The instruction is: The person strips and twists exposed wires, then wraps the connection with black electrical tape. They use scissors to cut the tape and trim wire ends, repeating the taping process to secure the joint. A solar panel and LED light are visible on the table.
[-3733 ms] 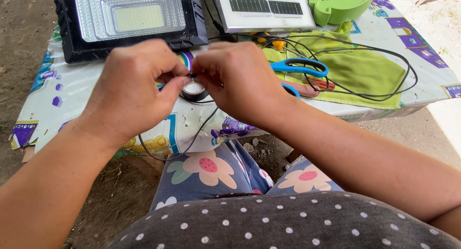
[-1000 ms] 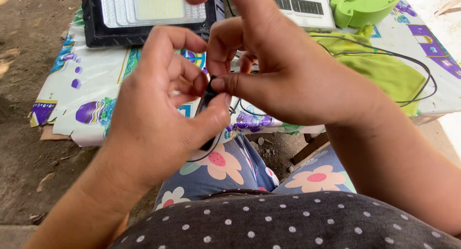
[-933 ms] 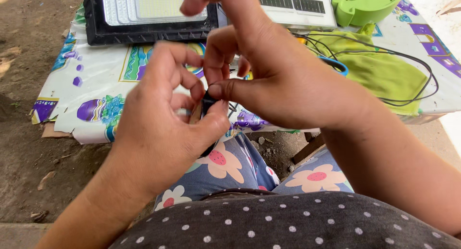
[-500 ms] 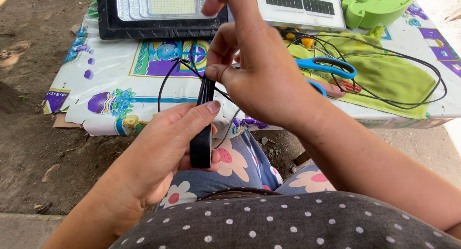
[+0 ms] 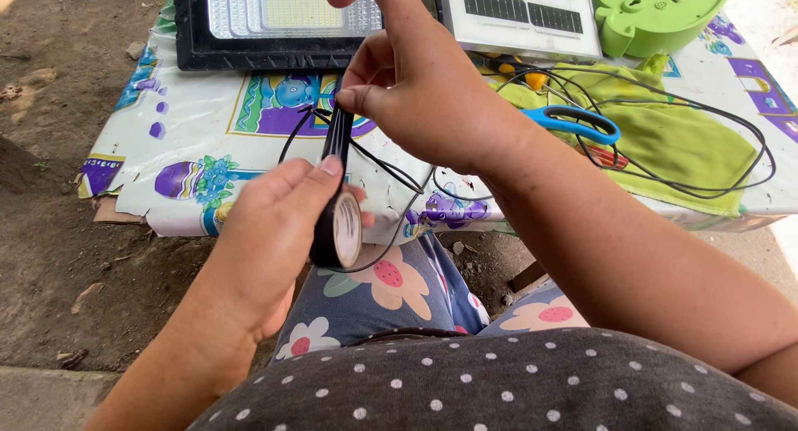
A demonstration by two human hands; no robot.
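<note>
Near me, over my lap: taping step.
Left hand (image 5: 270, 231): I grip black tape roll (image 5: 337, 227).
Right hand (image 5: 416, 90): I pinch tape end on thin black wire (image 5: 391, 169).
Next: steady tension, I judge.

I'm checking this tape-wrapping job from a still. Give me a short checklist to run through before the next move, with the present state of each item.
1. Left hand grips the roll of black tape: ok.
2. Strip of tape is pulled taut from roll up to right hand: ok.
3. Right hand pinches the tape end at the black wire: ok.
4. Tape lies flat on the wire, no creases: cannot tell, fingers hide it.
5. Blue scissors lie within reach on the green cloth: ok.
</note>
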